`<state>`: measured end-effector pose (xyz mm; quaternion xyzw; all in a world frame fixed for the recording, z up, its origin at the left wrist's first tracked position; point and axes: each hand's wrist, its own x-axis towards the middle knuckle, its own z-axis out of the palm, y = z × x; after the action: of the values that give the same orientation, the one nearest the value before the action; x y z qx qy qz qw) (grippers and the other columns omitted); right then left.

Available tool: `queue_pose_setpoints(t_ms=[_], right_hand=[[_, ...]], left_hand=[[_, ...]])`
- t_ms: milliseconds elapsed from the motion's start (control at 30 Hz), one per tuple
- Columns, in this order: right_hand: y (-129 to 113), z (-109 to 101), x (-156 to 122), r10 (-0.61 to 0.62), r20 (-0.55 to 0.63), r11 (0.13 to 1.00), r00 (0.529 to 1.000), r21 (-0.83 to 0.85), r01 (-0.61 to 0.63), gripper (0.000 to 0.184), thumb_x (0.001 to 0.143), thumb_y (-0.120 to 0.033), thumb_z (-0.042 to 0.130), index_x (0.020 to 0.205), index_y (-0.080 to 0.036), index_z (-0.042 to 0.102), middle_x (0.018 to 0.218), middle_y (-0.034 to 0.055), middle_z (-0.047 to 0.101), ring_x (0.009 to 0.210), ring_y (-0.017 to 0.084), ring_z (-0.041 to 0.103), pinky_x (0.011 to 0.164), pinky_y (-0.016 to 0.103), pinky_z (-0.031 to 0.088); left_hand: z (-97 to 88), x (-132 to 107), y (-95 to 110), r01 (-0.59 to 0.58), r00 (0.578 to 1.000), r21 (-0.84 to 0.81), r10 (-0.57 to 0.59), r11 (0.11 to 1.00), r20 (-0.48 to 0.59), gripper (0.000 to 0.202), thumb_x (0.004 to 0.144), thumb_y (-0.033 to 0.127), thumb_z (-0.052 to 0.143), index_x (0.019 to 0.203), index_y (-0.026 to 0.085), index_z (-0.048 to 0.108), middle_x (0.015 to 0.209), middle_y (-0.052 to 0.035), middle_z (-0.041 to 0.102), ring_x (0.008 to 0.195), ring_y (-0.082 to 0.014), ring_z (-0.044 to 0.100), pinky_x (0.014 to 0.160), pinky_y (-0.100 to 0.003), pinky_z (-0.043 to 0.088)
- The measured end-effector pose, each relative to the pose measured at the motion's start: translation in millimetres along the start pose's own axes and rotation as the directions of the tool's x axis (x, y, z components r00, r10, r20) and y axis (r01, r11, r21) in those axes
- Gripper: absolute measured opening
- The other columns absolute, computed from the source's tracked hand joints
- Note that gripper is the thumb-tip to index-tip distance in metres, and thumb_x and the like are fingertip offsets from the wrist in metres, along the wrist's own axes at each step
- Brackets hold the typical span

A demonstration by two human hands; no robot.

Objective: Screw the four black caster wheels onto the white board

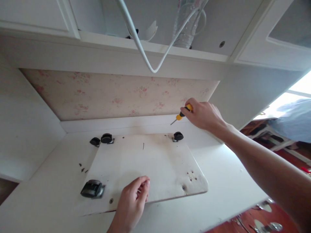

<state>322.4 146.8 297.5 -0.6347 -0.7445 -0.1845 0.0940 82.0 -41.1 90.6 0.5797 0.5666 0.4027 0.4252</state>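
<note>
My right hand (204, 113) grips a screwdriver (182, 113) with a yellow and black handle, its tip pointing down and left above the back edge of a white board (157, 161). Over the board's front edge, my left hand (134, 197) has its fingers curled closed; what they hold, if anything, is hidden. Black caster wheels sit at the board's back left (106, 138), back right (178, 136) and front left (91, 189). The front right corner shows bare screw holes (191, 176). A further caster (95, 141) lies just off the board's back left corner.
Several small screws (83, 169) lie on the white desktop (58, 181) left of the board. A white cable (153, 69) hangs from the shelf above, which holds a clear plastic bottle (186, 29). White side panels (26, 110) flank the desktop, with floral wallpaper (136, 94) behind.
</note>
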Motion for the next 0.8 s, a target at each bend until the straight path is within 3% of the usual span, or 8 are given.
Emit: queue_pose_setpoints(t_ms=[67,167,500,667,800], right_hand=[[6,0,-12,0.028,-0.035,0.999,0.999,0.034,-0.027,0.047,0.094,-0.057,0.031,0.106,-0.023,0.062,0.072,0.0092,0.066,0.063,0.025,0.059,0.055,0.033,0.032],[14,6,-24,0.035,0.003,0.998,0.999,0.056,-0.035,0.041,0.093,-0.053,0.036,0.100,-0.024,0.064,0.068,0.0070,0.064,0.059,0.022,0.055,0.054,0.032,0.031],[18,31,-17,-0.007,0.036,0.999,0.999,0.039,0.005,0.044,0.096,-0.052,0.027,0.107,-0.025,0.061,0.087,0.0076,0.072,0.066,0.024,0.061,0.052,0.031,0.025],[12,28,-14,0.003,0.015,0.998,1.000,0.055,-0.004,0.046,0.097,-0.054,0.026,0.109,-0.024,0.059,0.090,0.0090,0.073,0.069,0.026,0.063,0.053,0.031,0.025],[9,14,-23,0.048,-0.062,0.990,0.997,0.133,-0.040,0.046,0.096,-0.057,0.027,0.114,-0.026,0.057,0.087,0.0096,0.072,0.067,0.028,0.063,0.055,0.033,0.031]], left_hand=[[0.2,1,0,-0.002,1.000,0.002,0.002,1.000,0.000,0.036,0.094,0.050,0.050,0.099,0.021,0.069,0.075,-0.0035,0.070,0.060,-0.0154,0.065,0.058,-0.022,0.055],[0.6,1,2,-0.003,1.000,0.011,0.003,1.000,0.003,0.036,0.093,0.051,0.050,0.098,0.021,0.069,0.074,-0.0035,0.070,0.059,-0.0152,0.065,0.057,-0.022,0.055],[1.6,-1,2,0.018,1.000,0.048,-0.017,0.999,-0.020,0.039,0.093,0.053,0.049,0.100,0.021,0.070,0.075,-0.0038,0.070,0.060,-0.0160,0.065,0.058,-0.023,0.055],[3.2,-1,0,0.005,1.000,0.059,-0.004,0.998,-0.022,0.036,0.094,0.050,0.050,0.101,0.021,0.071,0.076,-0.0048,0.072,0.061,-0.0165,0.066,0.059,-0.023,0.055],[1.7,-16,10,-0.032,0.999,0.071,0.031,0.997,0.012,0.031,0.095,0.047,0.050,0.098,0.024,0.071,0.082,-0.0048,0.074,0.071,-0.0165,0.068,0.063,-0.020,0.055]])
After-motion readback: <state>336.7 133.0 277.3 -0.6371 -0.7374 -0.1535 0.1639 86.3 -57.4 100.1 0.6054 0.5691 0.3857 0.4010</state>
